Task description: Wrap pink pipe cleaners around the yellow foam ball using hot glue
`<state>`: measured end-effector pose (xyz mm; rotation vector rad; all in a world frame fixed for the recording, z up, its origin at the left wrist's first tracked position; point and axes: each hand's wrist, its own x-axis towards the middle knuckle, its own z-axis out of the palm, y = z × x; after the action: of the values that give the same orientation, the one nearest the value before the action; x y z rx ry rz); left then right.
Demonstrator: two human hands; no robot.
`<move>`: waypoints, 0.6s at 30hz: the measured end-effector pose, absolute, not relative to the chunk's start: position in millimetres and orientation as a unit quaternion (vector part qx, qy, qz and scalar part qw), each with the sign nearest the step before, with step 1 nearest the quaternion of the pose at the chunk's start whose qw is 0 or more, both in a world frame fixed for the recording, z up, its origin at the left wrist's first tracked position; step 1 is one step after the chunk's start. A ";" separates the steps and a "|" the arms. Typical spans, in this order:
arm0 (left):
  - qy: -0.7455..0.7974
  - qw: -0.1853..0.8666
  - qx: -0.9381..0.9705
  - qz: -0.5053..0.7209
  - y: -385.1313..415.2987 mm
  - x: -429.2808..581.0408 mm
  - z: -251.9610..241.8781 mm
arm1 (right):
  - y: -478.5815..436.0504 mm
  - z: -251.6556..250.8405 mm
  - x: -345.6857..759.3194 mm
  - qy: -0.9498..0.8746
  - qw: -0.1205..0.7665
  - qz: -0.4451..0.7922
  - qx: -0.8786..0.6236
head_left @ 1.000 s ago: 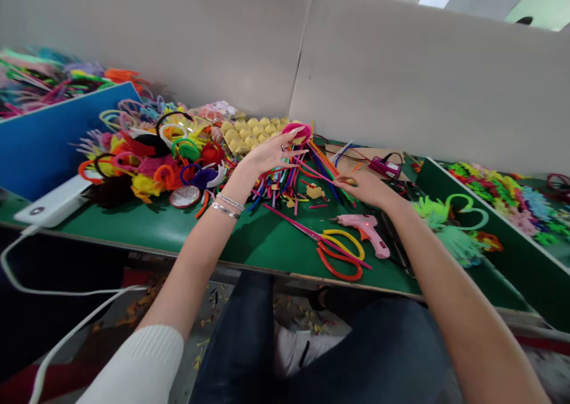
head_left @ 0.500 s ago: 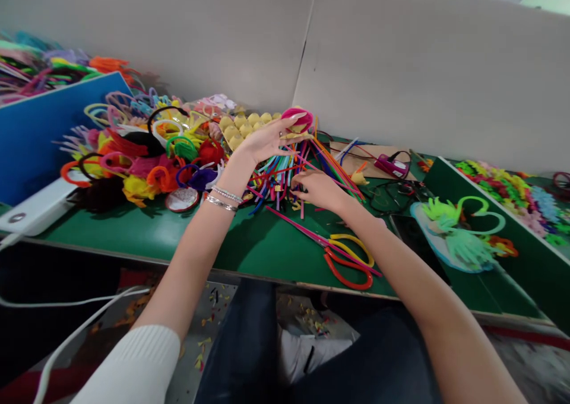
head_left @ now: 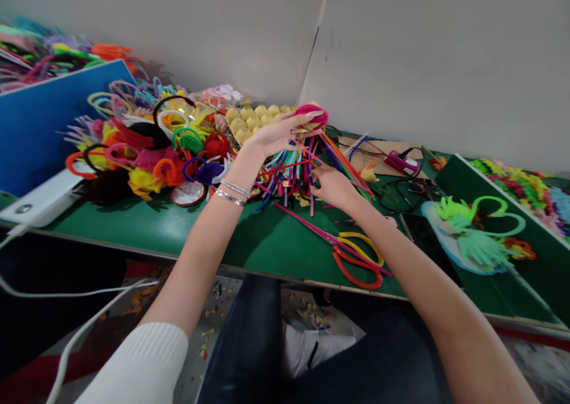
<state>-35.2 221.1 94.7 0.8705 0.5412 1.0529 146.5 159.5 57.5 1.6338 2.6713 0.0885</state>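
My left hand [head_left: 281, 136] reaches over the back of the bench with its fingers around a fuzzy bright pink pipe cleaner bundle [head_left: 317, 121], bent into a rounded shape. Below it fans out a pile of loose pipe cleaners [head_left: 345, 162] in many colours. My right hand [head_left: 332, 185] is at the front of this pile, its fingers curled in; whatever is between the fingertips is too small to make out. Nearer to me, scissors [head_left: 358, 261] with one yellow and one red handle lie on the green bench [head_left: 258, 238], a pink pipe cleaner along them.
At left are a heap of fuzzy shapes [head_left: 146, 178], a blue box [head_left: 53, 119] and a white power strip [head_left: 48, 205]. A yellow egg tray [head_left: 243, 122] stands behind my left hand. To the right are a phone [head_left: 427, 247], green swans [head_left: 485, 238] and a dark green box [head_left: 499, 214].
The whole view has shifted slightly, so the scene sits further right. Both hands keep nearly the same places over the pile, my right fingers a little more curled.
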 end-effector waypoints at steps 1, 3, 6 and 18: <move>0.246 0.744 0.397 0.478 222.8 -35.1 92.8 | 159.8 57.0 145.3 0.850 0.007 0.033 0.526; 0.245 0.746 0.394 0.478 227.0 -35.2 89.0 | 160.7 55.8 143.0 0.843 0.010 0.050 0.535; 0.248 0.745 0.389 0.482 230.7 -35.2 86.1 | 163.0 54.0 140.3 0.838 0.010 0.064 0.542; 0.235 0.762 0.432 0.422 226.4 -10.1 72.0 | 162.2 68.8 127.0 0.802 0.024 -0.070 0.593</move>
<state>-10.1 226.4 72.0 0.9394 0.5112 0.9177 127.0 162.2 68.8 1.8352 2.4805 -0.2177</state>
